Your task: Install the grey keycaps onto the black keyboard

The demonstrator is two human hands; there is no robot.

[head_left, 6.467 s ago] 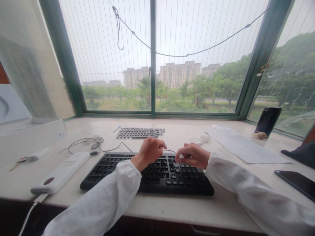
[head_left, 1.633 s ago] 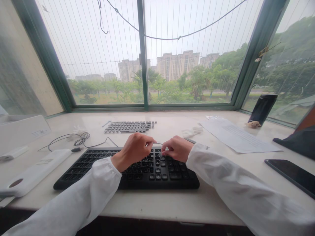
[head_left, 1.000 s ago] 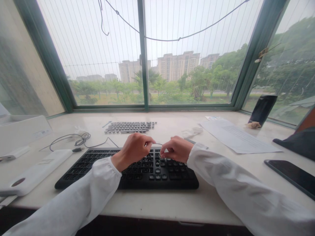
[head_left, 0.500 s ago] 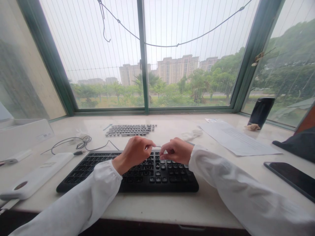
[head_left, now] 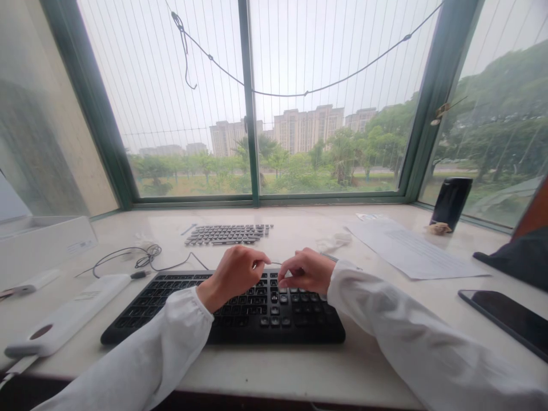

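A black keyboard (head_left: 171,297) lies before me, many of its key positions bare of keycaps on the left and middle. Keycaps are still seated around its right part. Over the top edge, my left hand (head_left: 237,271) is closed, thumb and forefinger pinched. My right hand (head_left: 309,270) is curled, its fingertips above the keys right of the middle. A thin dark wire-like piece (head_left: 276,263) spans the small gap between both hands' fingers; its ends are hidden. Behind the keyboard, loose keycaps (head_left: 229,234) are laid out in rows.
A thin cable (head_left: 149,260) with a plug lies left, beside a white power bank (head_left: 71,314) and a white box (head_left: 47,242). Right are a paper sheet (head_left: 415,251), a phone lying flat (head_left: 505,317) and a dark upright object (head_left: 454,200). Crumpled tissue (head_left: 336,242) lies behind my right hand.
The head view has tilted slightly upward, so everything sits a little lower in the picture. Both hands keep nearly the same pose over the keyboard.
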